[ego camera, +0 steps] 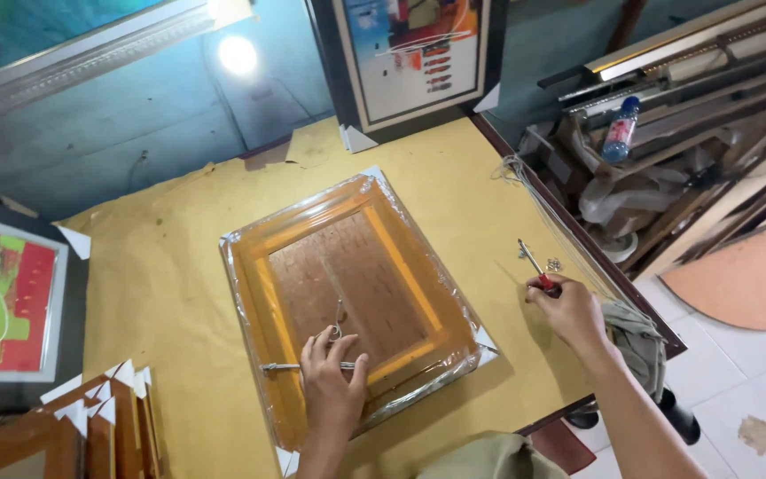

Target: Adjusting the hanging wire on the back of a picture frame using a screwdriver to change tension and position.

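- Left hand point(332, 377): fingers spread, palm down, pressing flat on the plastic-wrapped picture frame point(352, 302) over a thin wire point(299, 365).
- Picture frame: lies face down at the centre of the yellow-papered table point(161, 284).
- Right hand point(569, 310): closed around a red-handled screwdriver point(535, 266), resting on the table just right of the frame.

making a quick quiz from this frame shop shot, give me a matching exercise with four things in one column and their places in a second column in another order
Things
1. wrapped frame
2. screwdriver
3. plastic bottle
4. stack of frames with white corner guards

Places
A. among the moulding lengths beyond the table's right edge
B. near left corner of the table
C. flat in the middle of the yellow table, under the left hand
D. in the grip of the right hand, red handle, tip up

Pairs: 1-C, 2-D, 3-A, 4-B
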